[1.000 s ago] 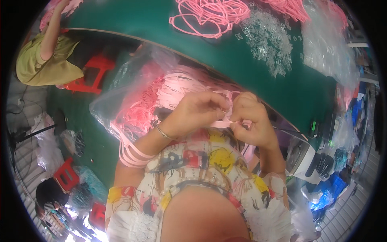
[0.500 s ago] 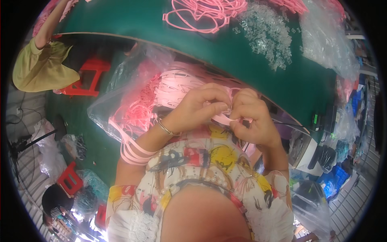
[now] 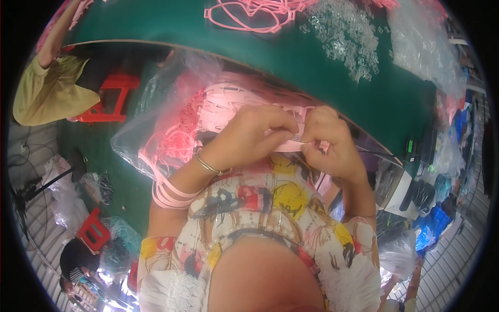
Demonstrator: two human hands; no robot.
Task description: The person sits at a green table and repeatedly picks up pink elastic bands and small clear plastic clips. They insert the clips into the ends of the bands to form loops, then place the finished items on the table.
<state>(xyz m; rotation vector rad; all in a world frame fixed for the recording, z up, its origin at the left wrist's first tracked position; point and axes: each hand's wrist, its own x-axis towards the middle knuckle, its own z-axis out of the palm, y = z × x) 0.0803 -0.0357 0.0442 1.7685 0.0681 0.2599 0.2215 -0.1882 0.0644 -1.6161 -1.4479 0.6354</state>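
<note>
In front of my chest, my left hand [image 3: 258,134] and my right hand [image 3: 331,140] are closed on a pink strap [image 3: 288,146], pinched between thumbs and fingers. The strap stretches across the small gap between the hands. Whether a small clear piece sits in my fingertips I cannot make out. Several pink loops [image 3: 169,193] hang around my left forearm, below a metal bangle. Just beyond my hands lies a heap of flat pink straps [image 3: 228,99], beside tangled thin pink cords [image 3: 179,138] in a clear plastic bag [image 3: 130,140].
On the green table [image 3: 208,31] lie finished-looking pink loops [image 3: 249,21], a pile of small clear buckles [image 3: 345,39] and a plastic bag [image 3: 421,47]. A red stool [image 3: 117,96] stands near a person in a yellow-green top [image 3: 49,93] at far left.
Both hands stay on the strap; the right fingers have shifted slightly along it and the hands have drawn a little apart. The view has tilted slightly.
</note>
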